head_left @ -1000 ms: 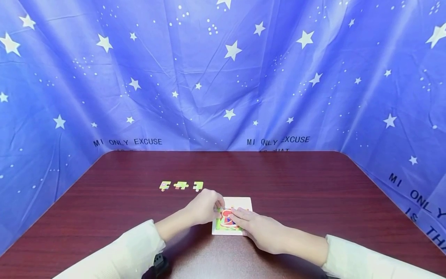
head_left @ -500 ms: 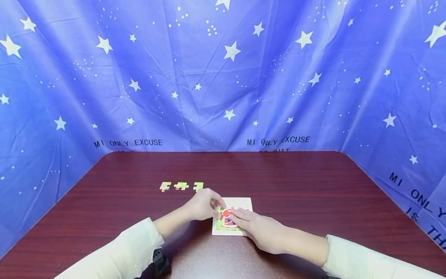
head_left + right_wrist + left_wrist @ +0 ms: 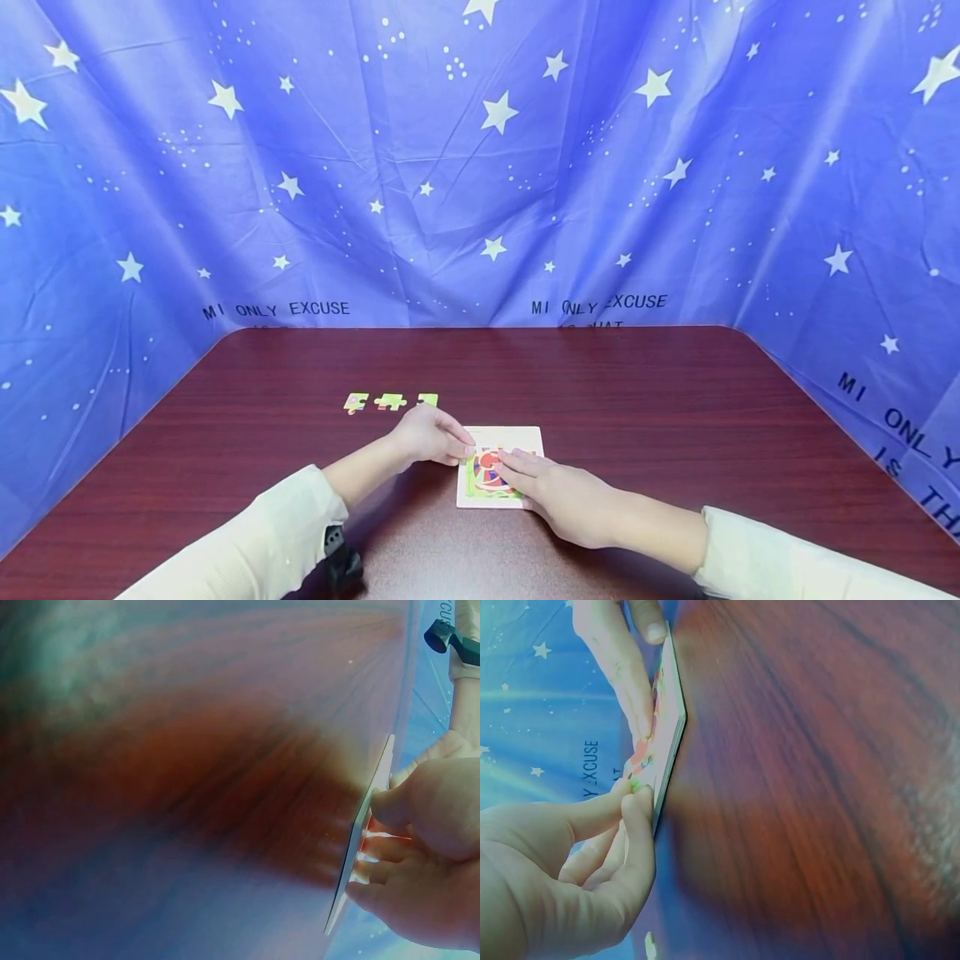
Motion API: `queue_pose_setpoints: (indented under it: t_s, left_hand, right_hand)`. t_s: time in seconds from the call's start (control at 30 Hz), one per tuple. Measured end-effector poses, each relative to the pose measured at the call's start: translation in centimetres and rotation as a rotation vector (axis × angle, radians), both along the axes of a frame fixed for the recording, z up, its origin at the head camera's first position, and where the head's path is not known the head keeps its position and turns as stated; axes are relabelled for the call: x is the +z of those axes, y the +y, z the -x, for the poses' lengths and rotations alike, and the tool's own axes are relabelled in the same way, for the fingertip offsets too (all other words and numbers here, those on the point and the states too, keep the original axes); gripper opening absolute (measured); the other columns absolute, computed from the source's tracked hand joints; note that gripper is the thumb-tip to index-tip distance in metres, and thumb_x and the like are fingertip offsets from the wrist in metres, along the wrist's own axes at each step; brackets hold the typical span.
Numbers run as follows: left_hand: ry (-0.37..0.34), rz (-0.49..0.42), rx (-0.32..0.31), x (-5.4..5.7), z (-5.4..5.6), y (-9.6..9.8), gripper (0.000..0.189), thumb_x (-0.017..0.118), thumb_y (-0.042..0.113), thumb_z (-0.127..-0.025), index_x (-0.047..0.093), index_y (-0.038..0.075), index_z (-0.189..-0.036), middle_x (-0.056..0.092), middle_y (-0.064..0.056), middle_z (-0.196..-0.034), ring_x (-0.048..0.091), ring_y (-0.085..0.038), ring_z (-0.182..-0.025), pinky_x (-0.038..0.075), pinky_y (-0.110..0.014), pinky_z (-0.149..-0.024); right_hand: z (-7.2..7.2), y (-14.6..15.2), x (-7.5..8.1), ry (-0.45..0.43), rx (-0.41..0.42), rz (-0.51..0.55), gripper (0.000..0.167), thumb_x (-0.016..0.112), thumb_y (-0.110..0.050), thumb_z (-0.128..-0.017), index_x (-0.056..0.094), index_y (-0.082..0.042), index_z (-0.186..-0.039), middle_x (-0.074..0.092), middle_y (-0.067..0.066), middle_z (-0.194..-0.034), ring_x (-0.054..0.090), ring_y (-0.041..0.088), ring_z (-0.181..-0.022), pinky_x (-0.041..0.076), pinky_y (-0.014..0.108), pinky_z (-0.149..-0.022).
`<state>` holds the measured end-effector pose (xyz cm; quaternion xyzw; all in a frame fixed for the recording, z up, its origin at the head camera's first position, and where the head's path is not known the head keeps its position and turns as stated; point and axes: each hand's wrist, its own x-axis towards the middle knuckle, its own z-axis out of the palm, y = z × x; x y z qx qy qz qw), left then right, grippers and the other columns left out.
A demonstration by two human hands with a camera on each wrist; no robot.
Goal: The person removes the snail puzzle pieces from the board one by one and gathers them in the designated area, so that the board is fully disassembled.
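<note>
In the head view a white puzzle board (image 3: 501,436) lies near the middle of the table, its picture part-built in red, blue and green. My left hand (image 3: 429,435) is at its left edge. Its thumb and index fingertip pinch a small green puzzle piece (image 3: 635,782), mostly hidden by the fingers in the left wrist view. My right hand (image 3: 573,500) rests across the board's right side with extended fingers on the picture, covering part of it. In the right wrist view its thumb lies by the edge of the board (image 3: 352,847).
Beyond my left hand, three loose green puzzle pieces lie in a row: a left one (image 3: 356,402), a middle one (image 3: 391,402) and a right one (image 3: 428,399), partly covered by the hand. A blue star-printed curtain (image 3: 480,183) hangs behind the dark red table (image 3: 637,392).
My left hand has shifted left, from over the picture to the board's left edge, uncovering more of the picture. My right hand stays in place on the board.
</note>
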<state>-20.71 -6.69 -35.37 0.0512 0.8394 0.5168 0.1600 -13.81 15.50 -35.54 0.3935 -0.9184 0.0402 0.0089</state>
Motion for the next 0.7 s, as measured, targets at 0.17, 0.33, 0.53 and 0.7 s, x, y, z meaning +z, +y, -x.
queue_pose_setpoints:
  t_s: [0.17,0.33,0.53,0.7]
  left_hand:
    - [-0.039,-0.036,0.039,-0.24,-0.03,0.09,0.012,0.076,0.001,-0.077,0.074,-0.004,-0.088,0.074,-0.007,-0.074,0.061,-0.004,-0.060,0.058,-0.022,-0.062]
    - [-0.073,-0.085,0.076,-0.37,-0.15,0.20,0.013,0.075,-0.001,-0.078,0.074,-0.007,-0.090,0.073,-0.007,-0.073,0.062,-0.005,-0.060,0.058,-0.021,-0.062]
    - [-0.049,-0.051,0.108,-0.14,-0.35,0.60,0.010,0.075,-0.002,-0.077,0.074,-0.006,-0.086,0.073,-0.008,-0.071,0.061,-0.005,-0.058,0.058,-0.022,-0.061]
    - [0.033,0.020,0.108,0.05,-0.59,0.85,0.006,0.077,-0.002,-0.075,0.075,-0.004,-0.081,0.074,-0.011,-0.072,0.064,-0.006,-0.058,0.059,-0.024,-0.061]
  right_hand:
    - [-0.04,0.06,0.06,-0.008,-0.006,0.002,0.047,0.056,-0.016,-0.096,0.047,-0.012,-0.142,0.048,0.006,-0.148,0.047,0.026,-0.136,0.046,0.039,-0.104]
    - [-0.03,0.10,0.06,-0.005,-0.001,0.004,0.047,0.055,-0.016,-0.096,0.047,-0.012,-0.142,0.048,0.007,-0.148,0.047,0.026,-0.136,0.046,0.039,-0.104]
    - [0.03,0.24,-0.14,0.013,0.014,0.011,0.046,0.055,-0.019,-0.097,0.047,-0.013,-0.142,0.049,0.007,-0.147,0.048,0.025,-0.135,0.047,0.038,-0.103]
    - [0.02,0.32,-0.24,0.012,0.016,0.017,0.047,0.055,-0.018,-0.097,0.047,-0.013,-0.142,0.049,0.006,-0.147,0.047,0.026,-0.135,0.046,0.038,-0.105]
